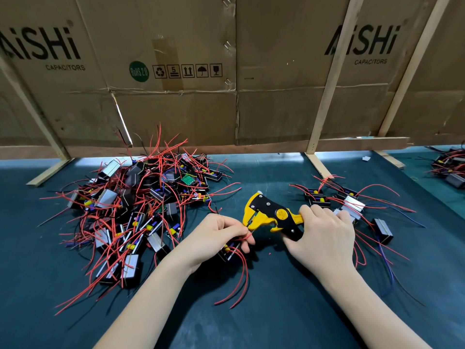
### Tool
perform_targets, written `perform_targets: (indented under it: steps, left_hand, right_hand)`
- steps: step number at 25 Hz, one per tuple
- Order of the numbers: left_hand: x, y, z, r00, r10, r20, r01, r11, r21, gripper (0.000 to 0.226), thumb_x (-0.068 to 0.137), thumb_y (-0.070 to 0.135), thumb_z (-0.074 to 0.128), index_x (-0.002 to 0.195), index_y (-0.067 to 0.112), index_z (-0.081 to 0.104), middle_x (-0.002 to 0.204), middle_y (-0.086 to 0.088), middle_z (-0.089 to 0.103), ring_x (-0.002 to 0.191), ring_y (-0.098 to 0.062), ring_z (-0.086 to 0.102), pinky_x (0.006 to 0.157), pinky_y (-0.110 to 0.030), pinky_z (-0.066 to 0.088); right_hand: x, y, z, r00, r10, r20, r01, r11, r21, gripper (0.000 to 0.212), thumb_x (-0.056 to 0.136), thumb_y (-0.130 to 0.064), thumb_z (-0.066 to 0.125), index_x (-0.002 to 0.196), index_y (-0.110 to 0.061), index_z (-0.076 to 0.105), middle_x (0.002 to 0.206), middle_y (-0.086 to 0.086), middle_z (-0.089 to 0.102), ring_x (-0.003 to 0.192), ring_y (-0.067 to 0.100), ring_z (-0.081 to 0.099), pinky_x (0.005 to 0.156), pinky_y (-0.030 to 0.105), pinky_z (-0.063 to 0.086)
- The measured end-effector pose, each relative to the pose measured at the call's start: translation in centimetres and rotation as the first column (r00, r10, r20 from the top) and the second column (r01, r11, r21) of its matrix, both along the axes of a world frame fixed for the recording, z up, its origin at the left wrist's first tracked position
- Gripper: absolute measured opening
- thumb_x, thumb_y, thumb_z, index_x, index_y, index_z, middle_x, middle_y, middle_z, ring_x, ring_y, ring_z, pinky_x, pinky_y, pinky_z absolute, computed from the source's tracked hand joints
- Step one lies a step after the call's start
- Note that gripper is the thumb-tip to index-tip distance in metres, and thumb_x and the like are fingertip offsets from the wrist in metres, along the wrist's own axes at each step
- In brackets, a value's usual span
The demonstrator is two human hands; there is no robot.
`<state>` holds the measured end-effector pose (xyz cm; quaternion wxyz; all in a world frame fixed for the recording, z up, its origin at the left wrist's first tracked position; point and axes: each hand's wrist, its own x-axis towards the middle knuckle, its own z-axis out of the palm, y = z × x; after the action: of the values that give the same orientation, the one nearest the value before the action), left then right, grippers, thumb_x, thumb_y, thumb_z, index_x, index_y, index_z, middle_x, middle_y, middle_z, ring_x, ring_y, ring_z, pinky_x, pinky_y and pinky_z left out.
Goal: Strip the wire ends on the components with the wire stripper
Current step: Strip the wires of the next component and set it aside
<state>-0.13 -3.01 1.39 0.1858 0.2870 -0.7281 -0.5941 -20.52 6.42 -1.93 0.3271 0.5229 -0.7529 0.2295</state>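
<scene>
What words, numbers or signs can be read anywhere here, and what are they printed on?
"AiSHi CAPACITORS": left cardboard panel, first letter cut off by the picture's edge.
"AiSHi CAPACITORS": right cardboard panel.
"RoHS 2.0": green round sticker.
"5": stacking mark in the row of handling symbols.
Yellow disc on the wire stripper: marking too small to read.

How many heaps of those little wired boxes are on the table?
3. A big heap lies left of the left hand, a small group sits beyond the right hand, and another heap is cut off at the far right edge.
</scene>
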Motion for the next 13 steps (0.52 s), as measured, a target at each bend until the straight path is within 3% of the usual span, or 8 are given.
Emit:
perform_targets:
  steps: [4, 9, 13]
  left_hand:
    - [0.29, -0.35, -0.33, 0.999, -0.043, -0.002, 0.043, 0.999, -0.021, 0.028, 0.099, 0.020, 0.054, 0.085, 0.011, 0.076, 0.074, -0.004, 0.072, 0.084, -0.009, 0.065, 0.090, -0.019, 0.045]
    - [0.37, -0.47, -0.36, 0.998, -0.066, -0.020, 0.067, 0.997, 0.029, 0.027, 0.099, 0.022, 0.055, 0.087, 0.010, 0.076, 0.074, -0.004, 0.071, 0.078, -0.008, 0.064, 0.080, -0.012, 0.042]
    - [0.51, -0.55, -0.29, 0.997, -0.075, -0.001, 0.075, 0.997, 0.027, 0.027, 0.099, 0.021, 0.055, 0.088, 0.008, 0.076, 0.074, -0.004, 0.070, 0.080, -0.009, 0.063, 0.085, -0.018, 0.040]
  right_hand:
    - [-0.04, 0.00, 0.00, 1.000, -0.009, -0.008, 0.009, 1.000, -0.001, 0.044, 0.057, -0.045, 0.079, 0.065, -0.012, 0.052, 0.059, 0.004, 0.051, 0.057, 0.030, 0.054, 0.064, 0.037, 0.031]
    - [0.01, -0.04, -0.05, 1.000, -0.002, -0.009, 0.002, 1.000, 0.018, 0.044, 0.056, -0.045, 0.079, 0.064, -0.013, 0.051, 0.059, 0.003, 0.051, 0.057, 0.030, 0.054, 0.065, 0.037, 0.031]
    - [0.06, 0.00, -0.06, 1.000, 0.004, 0.005, -0.004, 1.000, 0.031, 0.046, 0.054, -0.045, 0.082, 0.063, -0.013, 0.050, 0.058, 0.003, 0.050, 0.056, 0.029, 0.055, 0.064, 0.037, 0.031]
